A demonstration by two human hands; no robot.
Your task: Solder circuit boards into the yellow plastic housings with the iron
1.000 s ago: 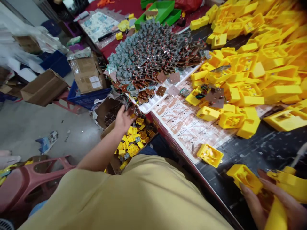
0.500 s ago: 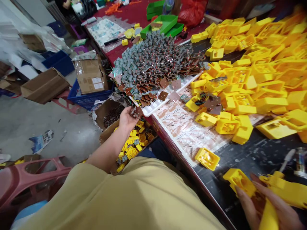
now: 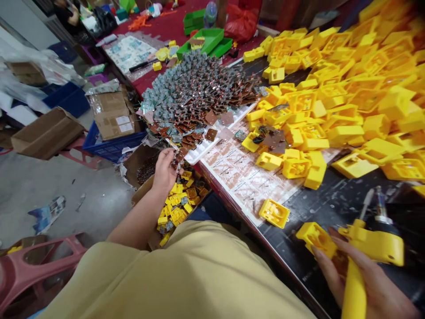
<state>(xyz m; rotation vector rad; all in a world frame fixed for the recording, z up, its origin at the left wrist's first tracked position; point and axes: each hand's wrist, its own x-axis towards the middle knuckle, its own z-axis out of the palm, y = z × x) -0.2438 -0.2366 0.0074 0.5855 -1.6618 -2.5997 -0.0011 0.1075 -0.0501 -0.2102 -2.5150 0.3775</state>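
My left hand (image 3: 165,172) pinches a small brown circuit board (image 3: 179,160) at the near left corner of the white tray (image 3: 195,155), where grey and brown circuit parts (image 3: 199,88) are heaped. At the lower right, my right hand (image 3: 361,270) is wrapped round the yellow handle of an electric screwdriver (image 3: 378,243). A yellow housing (image 3: 317,239), open side up, touches the fingertips of that hand. Another yellow housing (image 3: 274,213) lies near the table edge. Beside the tray, boards with dark wires (image 3: 274,139) rest among yellow pieces.
A large pile of yellow housings (image 3: 348,97) covers the table's right side. Below the table edge stands a carton of yellow parts (image 3: 141,195). A blue crate (image 3: 113,148), a pink stool (image 3: 40,266) and green trays (image 3: 212,40) are around. A person (image 3: 68,17) is at the far left.
The view has shifted, so most things appear further left. The board in my left hand is now tilted more upright. My right hand still has the screwdriver.
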